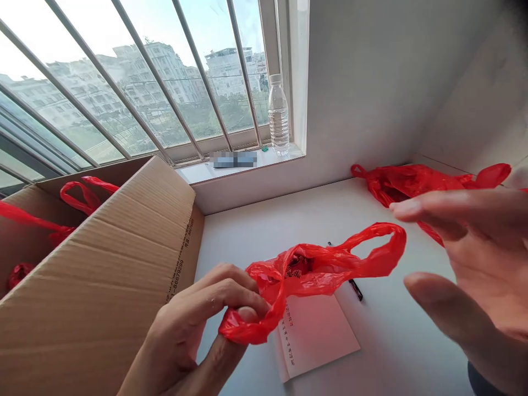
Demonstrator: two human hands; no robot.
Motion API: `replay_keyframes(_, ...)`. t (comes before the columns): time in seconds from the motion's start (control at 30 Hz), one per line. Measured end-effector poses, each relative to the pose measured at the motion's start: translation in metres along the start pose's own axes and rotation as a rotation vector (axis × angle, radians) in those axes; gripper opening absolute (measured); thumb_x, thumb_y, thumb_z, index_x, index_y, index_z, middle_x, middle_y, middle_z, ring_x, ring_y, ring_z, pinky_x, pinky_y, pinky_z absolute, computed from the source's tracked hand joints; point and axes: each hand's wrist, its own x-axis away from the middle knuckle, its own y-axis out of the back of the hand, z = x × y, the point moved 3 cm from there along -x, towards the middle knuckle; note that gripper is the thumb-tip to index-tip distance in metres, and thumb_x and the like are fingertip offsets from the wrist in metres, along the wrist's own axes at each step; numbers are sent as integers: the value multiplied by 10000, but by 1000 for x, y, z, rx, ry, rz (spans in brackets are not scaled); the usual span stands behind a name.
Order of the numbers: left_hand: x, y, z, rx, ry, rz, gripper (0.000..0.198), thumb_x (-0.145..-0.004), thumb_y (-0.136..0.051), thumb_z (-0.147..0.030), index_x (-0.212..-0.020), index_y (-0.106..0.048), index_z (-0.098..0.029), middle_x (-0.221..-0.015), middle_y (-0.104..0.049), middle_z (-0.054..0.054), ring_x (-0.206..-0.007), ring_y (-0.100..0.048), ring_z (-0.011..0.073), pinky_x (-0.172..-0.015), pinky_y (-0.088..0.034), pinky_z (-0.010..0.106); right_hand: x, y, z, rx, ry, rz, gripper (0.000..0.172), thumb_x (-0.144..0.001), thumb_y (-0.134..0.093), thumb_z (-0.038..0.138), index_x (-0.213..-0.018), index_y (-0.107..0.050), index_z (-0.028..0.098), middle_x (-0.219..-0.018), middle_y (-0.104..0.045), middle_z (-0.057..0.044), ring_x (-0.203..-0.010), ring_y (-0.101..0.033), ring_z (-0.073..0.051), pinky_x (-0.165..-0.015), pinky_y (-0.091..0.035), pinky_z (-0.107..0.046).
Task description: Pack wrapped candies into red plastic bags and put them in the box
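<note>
My left hand [206, 324] grips one handle loop of a red plastic bag [317, 272], its fingers and thumb closed on the film. The bag is held above the white table, with its other handle loop stretching to the right. Through its mouth something dark red with a pattern shows, too little of it to name. To the right, my right hand [474, 264] is open, thumb and fingers apart, close to the free handle loop but not touching it. Below the bag lie an open notebook [324, 335] with handwriting and a black pen [355, 290], both partly covered by the bag.
A cardboard box [111, 269] with red plastic bags [82, 198] inside stands at the left. More red bags [412, 184] lie at the table's back right. On the sill of a barred window stand a water bottle [279, 118] and a flat blurred object [235, 159].
</note>
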Motion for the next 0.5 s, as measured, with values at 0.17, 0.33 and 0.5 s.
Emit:
replay_keyframes(0.17,-7,-13,-17,64,-46,128,293,-994,-594,-381,-746,-683,-252,-847,-612,-1,-741,-606,128,-736,-515,198,3,-65,1,-95,47,652,279,-997,-435,39,-1142,-577,231,-1047,-703,-14,-968,-665,-157,-859,-534,-299)
replay_keyframes(0.33,-6,-22,-10,90,31,196,283,-968,-596,-341,-718,-650,-220,-786,-618,31,-708,-591,167,-644,-522,242,9,-102,-45,209,-225,1027,241,-932,-426,0,-913,-568,194,-852,-684,-23,-719,-620,-161,-642,-429,-282)
replay_keyframes(0.5,-6,-27,3,-36,189,184,253,-960,-590,-388,-795,-678,-217,-840,-659,59,-781,-623,208,-612,-531,256,16,-114,-57,392,-280,1145,155,-955,-485,81,-1010,-600,170,-868,-697,-75,-727,-633,-204,-580,-326,-293)
